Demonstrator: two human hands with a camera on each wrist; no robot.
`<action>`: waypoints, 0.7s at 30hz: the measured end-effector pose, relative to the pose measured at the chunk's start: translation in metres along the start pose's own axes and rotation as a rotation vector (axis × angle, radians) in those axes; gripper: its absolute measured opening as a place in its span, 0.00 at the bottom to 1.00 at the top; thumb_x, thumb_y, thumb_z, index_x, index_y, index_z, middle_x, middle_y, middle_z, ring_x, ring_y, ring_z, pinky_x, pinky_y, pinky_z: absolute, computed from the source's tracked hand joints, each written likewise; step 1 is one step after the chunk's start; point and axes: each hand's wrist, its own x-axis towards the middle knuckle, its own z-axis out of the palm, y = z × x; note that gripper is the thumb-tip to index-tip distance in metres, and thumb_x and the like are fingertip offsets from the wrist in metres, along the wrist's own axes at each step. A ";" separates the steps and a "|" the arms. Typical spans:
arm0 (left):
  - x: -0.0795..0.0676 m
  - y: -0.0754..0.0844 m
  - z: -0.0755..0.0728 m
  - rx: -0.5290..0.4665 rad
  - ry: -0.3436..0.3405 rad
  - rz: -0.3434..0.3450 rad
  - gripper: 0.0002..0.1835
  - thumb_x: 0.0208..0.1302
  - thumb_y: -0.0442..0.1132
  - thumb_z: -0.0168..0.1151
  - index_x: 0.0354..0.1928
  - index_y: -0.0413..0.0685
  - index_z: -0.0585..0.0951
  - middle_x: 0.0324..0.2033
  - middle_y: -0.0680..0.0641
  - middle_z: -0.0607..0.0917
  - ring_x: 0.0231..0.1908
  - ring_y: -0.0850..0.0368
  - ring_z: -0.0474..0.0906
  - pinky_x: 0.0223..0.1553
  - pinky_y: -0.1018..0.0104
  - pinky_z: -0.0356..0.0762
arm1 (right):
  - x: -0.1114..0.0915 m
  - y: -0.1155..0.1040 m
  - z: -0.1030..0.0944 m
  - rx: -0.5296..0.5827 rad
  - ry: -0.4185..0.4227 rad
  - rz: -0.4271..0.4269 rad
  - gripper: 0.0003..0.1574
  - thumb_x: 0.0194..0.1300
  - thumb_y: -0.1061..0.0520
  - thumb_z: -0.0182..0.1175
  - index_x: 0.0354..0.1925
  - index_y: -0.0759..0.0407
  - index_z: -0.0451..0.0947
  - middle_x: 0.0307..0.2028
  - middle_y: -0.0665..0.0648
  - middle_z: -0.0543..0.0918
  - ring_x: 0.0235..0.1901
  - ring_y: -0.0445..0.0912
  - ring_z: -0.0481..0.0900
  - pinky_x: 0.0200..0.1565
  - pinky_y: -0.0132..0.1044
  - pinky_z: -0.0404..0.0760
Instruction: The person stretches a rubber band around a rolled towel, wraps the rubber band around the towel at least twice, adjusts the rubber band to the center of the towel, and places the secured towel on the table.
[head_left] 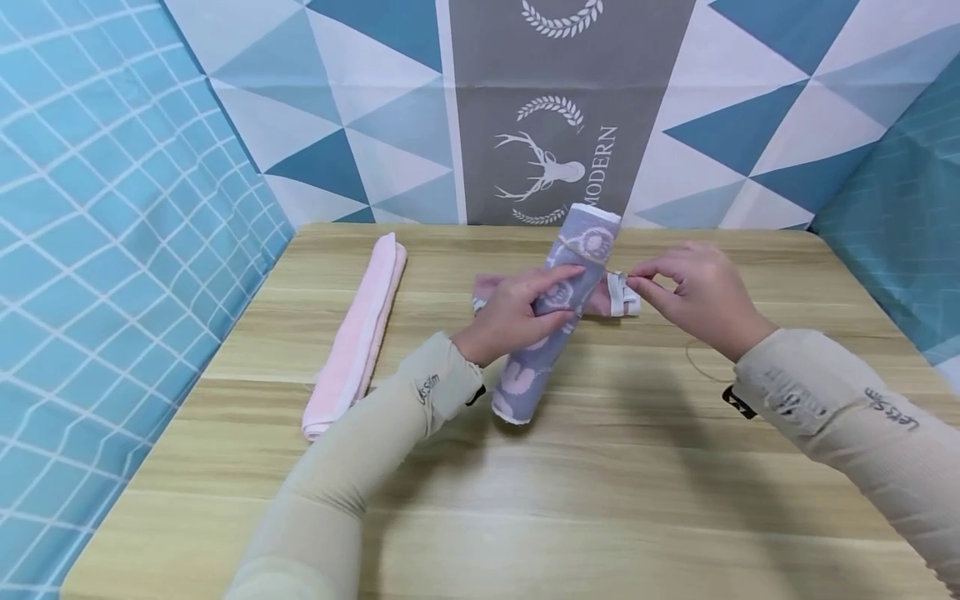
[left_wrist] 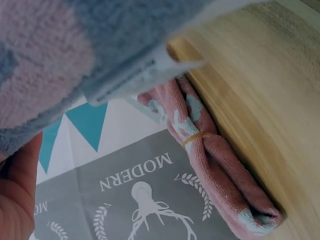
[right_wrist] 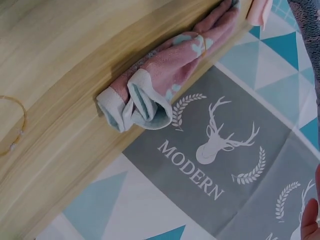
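A rolled grey-purple towel (head_left: 551,333) with pink patterns is held slantwise above the table by my left hand (head_left: 506,317), thumb and fingers round its middle. A thin rubber band (head_left: 583,252) circles the roll's upper part and stretches rightward. My right hand (head_left: 693,292) pinches the band's pulled end between thumb and fingers. Behind the roll lies a bundled dusky-pink towel (left_wrist: 220,170) with pale green patterns; an orange band cinches its middle, and its white-edged end (right_wrist: 150,105) shows in the right wrist view.
A pale pink folded towel (head_left: 356,342) lies along the table's left side. A loose rubber band (right_wrist: 24,120) rests on the wooden table (head_left: 525,517) below my right hand. Patterned cloth (head_left: 397,108) hangs behind the table's back edge, with blue grid cloth (head_left: 112,250) at the left.
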 end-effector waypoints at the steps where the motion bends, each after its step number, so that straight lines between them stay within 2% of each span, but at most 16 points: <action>1: 0.000 0.000 0.000 -0.009 0.001 -0.009 0.28 0.59 0.33 0.66 0.63 0.39 0.73 0.51 0.36 0.80 0.44 0.51 0.77 0.42 0.71 0.74 | 0.000 0.000 0.000 0.001 -0.002 -0.011 0.06 0.48 0.70 0.70 0.29 0.68 0.84 0.25 0.60 0.84 0.30 0.55 0.79 0.37 0.49 0.72; 6: 0.000 0.000 0.001 -0.011 0.050 -0.025 0.26 0.60 0.33 0.64 0.62 0.39 0.74 0.53 0.36 0.79 0.45 0.50 0.78 0.42 0.70 0.75 | 0.000 -0.004 0.004 -0.017 -0.004 -0.141 0.09 0.45 0.70 0.72 0.29 0.67 0.84 0.26 0.60 0.85 0.28 0.54 0.79 0.34 0.48 0.74; 10: 0.001 -0.002 0.002 0.019 0.105 0.036 0.25 0.58 0.31 0.64 0.59 0.38 0.75 0.49 0.35 0.81 0.43 0.49 0.78 0.42 0.71 0.75 | -0.001 -0.008 0.009 -0.073 -0.024 -0.212 0.09 0.44 0.69 0.73 0.28 0.65 0.84 0.26 0.59 0.85 0.28 0.54 0.80 0.34 0.49 0.76; 14: 0.002 -0.003 0.003 0.032 0.153 0.171 0.18 0.57 0.29 0.65 0.51 0.34 0.78 0.43 0.36 0.83 0.42 0.48 0.79 0.44 0.70 0.75 | -0.002 -0.010 0.010 -0.107 -0.051 -0.190 0.08 0.44 0.69 0.73 0.27 0.65 0.84 0.25 0.59 0.85 0.28 0.55 0.80 0.35 0.50 0.76; 17: 0.001 -0.003 0.004 0.060 0.195 0.278 0.13 0.56 0.27 0.65 0.44 0.34 0.77 0.38 0.36 0.82 0.39 0.47 0.78 0.44 0.68 0.76 | -0.003 -0.009 0.007 -0.109 -0.049 -0.163 0.08 0.44 0.70 0.73 0.26 0.66 0.84 0.24 0.59 0.84 0.27 0.54 0.80 0.34 0.50 0.76; 18: 0.000 -0.003 0.004 0.075 0.208 0.304 0.14 0.56 0.27 0.65 0.44 0.34 0.75 0.37 0.36 0.82 0.39 0.46 0.79 0.45 0.67 0.76 | -0.003 -0.008 0.005 -0.108 -0.048 -0.156 0.07 0.44 0.70 0.72 0.26 0.67 0.84 0.23 0.60 0.84 0.26 0.54 0.80 0.33 0.49 0.75; 21: 0.000 -0.003 0.003 0.116 0.215 0.319 0.20 0.56 0.26 0.63 0.52 0.35 0.72 0.40 0.36 0.81 0.40 0.46 0.79 0.46 0.68 0.76 | -0.003 -0.008 -0.001 -0.108 -0.046 -0.144 0.07 0.44 0.70 0.72 0.27 0.68 0.84 0.24 0.60 0.84 0.25 0.53 0.79 0.31 0.48 0.75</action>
